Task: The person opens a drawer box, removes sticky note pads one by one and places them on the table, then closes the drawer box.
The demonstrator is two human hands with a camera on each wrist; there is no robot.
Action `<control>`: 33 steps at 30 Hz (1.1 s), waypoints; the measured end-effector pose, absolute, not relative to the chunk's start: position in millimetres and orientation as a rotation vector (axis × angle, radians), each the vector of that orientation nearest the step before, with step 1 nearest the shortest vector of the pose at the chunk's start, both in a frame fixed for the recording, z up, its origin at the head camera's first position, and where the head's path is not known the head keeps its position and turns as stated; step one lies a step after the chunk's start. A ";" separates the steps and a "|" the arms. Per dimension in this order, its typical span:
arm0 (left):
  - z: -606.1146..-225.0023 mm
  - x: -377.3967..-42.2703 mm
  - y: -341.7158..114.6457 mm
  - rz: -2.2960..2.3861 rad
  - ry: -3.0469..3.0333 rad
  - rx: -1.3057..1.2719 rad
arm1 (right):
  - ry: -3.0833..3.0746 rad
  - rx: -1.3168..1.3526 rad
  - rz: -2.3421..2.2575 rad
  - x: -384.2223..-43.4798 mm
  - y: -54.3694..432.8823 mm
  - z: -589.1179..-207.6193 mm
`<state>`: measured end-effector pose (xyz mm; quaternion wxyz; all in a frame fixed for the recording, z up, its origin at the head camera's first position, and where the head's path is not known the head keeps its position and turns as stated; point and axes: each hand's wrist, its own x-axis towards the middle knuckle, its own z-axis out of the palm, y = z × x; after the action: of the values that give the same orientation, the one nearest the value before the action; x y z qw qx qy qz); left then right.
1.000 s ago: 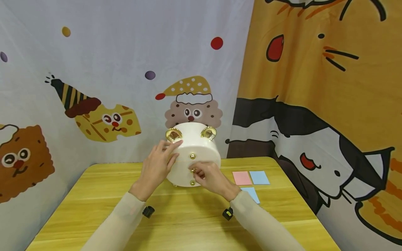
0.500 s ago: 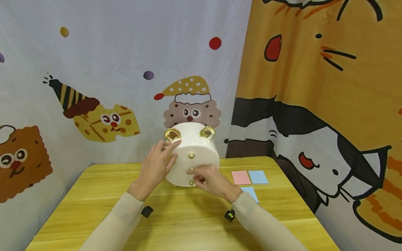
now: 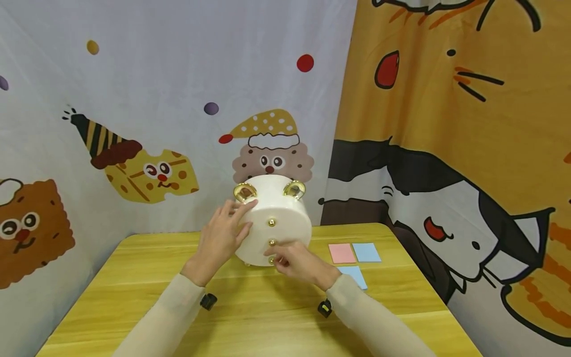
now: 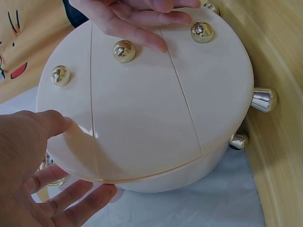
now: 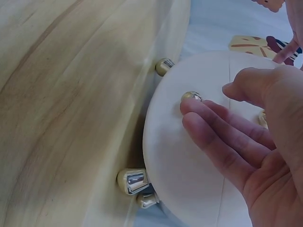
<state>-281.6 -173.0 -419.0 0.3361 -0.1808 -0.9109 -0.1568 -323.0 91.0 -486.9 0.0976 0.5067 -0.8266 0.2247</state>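
A white round drawer box (image 3: 285,220) with gold ears stands upright on the table. Its front carries a top knob (image 4: 60,75), a middle knob (image 4: 124,51) and a bottom knob (image 4: 202,32), all round and gold; seams divide the face into three. My left hand (image 3: 218,238) grips the box's upper left edge, thumb on the front, fingers against the curved side. My right hand (image 3: 296,260) is at the lower front, its fingers extended and its fingertips right at the bottom knob in the right wrist view, where the thumb (image 5: 248,87) stands apart.
To the right of the box lie a pink sticky-note pad (image 3: 342,253), a blue pad (image 3: 367,252) and another blue pad (image 3: 354,276), the last partly behind the right wrist. The wooden table (image 3: 267,322) meets printed curtains (image 3: 169,99) at the back and right.
My right hand leaves the middle knob, where its fingers were pinched, and has moved down to the bottom knob with fingers loosened. My left hand stays at the box's edge.
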 end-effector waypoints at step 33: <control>-423.5 -283.5 -174.2 -0.400 -2.371 -0.477 | -2.337 1.247 -0.245 -308.7 66.2 -506.4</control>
<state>-283.5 -174.2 -423.5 0.3384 -0.1830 -0.9102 -0.1535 -308.7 66.2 -506.4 0.2387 0.4552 -0.8531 -0.0896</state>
